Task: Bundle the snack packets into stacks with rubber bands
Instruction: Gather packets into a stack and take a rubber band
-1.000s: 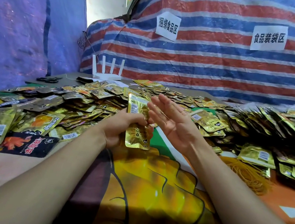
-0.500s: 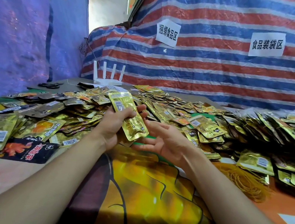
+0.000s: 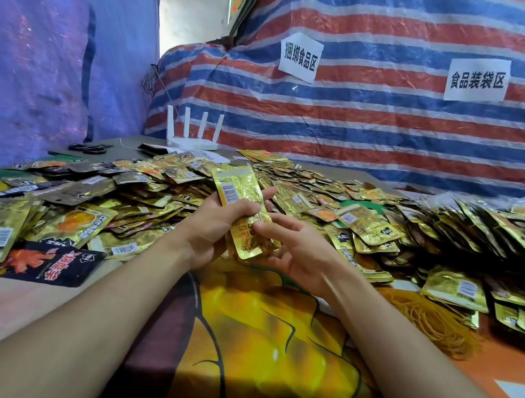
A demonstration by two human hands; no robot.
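My left hand (image 3: 211, 225) grips a small stack of gold snack packets (image 3: 241, 192), tilted with its barcode end pointing up and away. My right hand (image 3: 297, 250) holds the lower end of the same stack, thumb on top and fingers curled underneath. A wide heap of loose gold packets (image 3: 340, 205) covers the table behind and on both sides of my hands. A pile of yellow rubber bands (image 3: 435, 318) lies on the table to the right of my right wrist.
A white router (image 3: 191, 138) with several antennas stands at the back left, with black scissors (image 3: 89, 147) left of it. A black packet (image 3: 42, 261) lies near the left edge. Striped tarpaulin with two paper signs (image 3: 300, 56) closes off the back.
My left hand lifted and tilted the stack from upright to slanting. My right hand, flat and open beside it a second ago, dropped under the stack and took hold of its lower end.
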